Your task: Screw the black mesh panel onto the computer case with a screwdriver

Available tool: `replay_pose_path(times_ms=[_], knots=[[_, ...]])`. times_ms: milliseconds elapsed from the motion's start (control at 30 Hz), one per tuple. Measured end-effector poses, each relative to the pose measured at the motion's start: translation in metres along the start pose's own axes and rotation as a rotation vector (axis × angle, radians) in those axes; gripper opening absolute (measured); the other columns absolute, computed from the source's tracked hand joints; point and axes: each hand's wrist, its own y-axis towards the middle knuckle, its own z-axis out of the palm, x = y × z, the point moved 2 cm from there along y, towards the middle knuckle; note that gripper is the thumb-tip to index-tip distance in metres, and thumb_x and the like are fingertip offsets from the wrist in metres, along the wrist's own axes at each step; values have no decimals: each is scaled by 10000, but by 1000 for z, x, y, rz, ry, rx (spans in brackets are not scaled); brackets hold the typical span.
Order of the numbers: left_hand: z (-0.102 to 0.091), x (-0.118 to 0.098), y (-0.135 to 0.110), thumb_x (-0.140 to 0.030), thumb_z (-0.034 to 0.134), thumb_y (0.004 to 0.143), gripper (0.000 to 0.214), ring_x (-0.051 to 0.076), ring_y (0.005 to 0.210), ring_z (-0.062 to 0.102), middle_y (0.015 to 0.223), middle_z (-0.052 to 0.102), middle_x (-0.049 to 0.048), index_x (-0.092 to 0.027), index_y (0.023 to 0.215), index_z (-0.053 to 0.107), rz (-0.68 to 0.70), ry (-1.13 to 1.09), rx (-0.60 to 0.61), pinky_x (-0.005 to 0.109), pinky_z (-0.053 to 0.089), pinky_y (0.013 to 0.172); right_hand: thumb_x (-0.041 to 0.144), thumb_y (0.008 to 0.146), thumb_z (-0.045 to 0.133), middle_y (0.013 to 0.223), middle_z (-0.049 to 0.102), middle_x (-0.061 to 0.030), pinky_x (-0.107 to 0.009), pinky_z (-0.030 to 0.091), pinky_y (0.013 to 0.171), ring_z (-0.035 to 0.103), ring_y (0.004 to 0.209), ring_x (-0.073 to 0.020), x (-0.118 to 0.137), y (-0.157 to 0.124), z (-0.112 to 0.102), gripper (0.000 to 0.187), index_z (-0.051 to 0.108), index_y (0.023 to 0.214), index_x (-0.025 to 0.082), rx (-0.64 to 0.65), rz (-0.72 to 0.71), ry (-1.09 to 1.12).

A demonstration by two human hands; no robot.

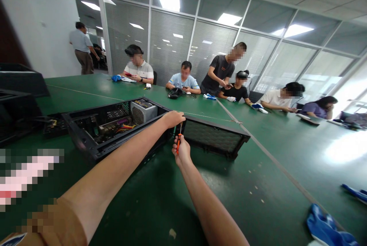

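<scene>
- The computer case (86, 140) is laid open on the green bench (229, 200), and a power supply (143, 110) is seen inside it.
- The case's upper edge is gripped by the left hand (173, 118), with the fingers curled over it.
- An orange screwdriver (178, 143) is held upright in the closed right hand (182, 153), just below the left hand, with its tip at the case.
- Blue gloves (327, 227) are seen well apart, to the right.

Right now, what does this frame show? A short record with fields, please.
Left hand: curled over top edge of open computer case
Right hand: grips orange-handled screwdriver, shaft pointing up
Surface: green table
Nearby: blue gloves at lower right
Others: people seated across the table
</scene>
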Motion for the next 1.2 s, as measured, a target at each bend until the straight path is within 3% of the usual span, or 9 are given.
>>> replay_pose_path(times_ms=[333, 600, 833, 1200], knots=[[-6, -14, -3, -108, 443, 837, 228, 189, 681, 631, 894, 615, 170, -98, 850, 670, 84, 132, 22, 297, 434, 593, 366, 816, 529, 582, 495, 51, -150, 241, 344, 374, 373, -20, -7, -1, -7, 224, 569, 783, 148, -28, 10, -45], [-12, -22, -8, -77, 375, 837, 289, 221, 699, 625, 916, 626, 175, -107, 836, 662, 58, 188, -18, 350, 423, 604, 398, 726, 625, 581, 519, 45, -155, 259, 337, 390, 375, -31, -12, 2, -17, 267, 585, 810, 148, -34, -8, -73], [-16, -24, -12, -95, 372, 844, 305, 212, 730, 626, 974, 630, 153, -151, 806, 669, 29, 162, -20, 363, 438, 657, 370, 728, 616, 566, 504, 40, -156, 253, 330, 382, 366, -33, -10, -5, -16, 229, 588, 781, 149, -60, 20, -65], [-8, -21, -5, -60, 393, 818, 265, 230, 709, 635, 910, 619, 203, -94, 830, 656, 94, 178, 16, 352, 448, 600, 367, 793, 551, 569, 489, 49, -145, 242, 343, 369, 369, -22, -10, -2, -14, 226, 573, 790, 142, -49, 28, -61]])
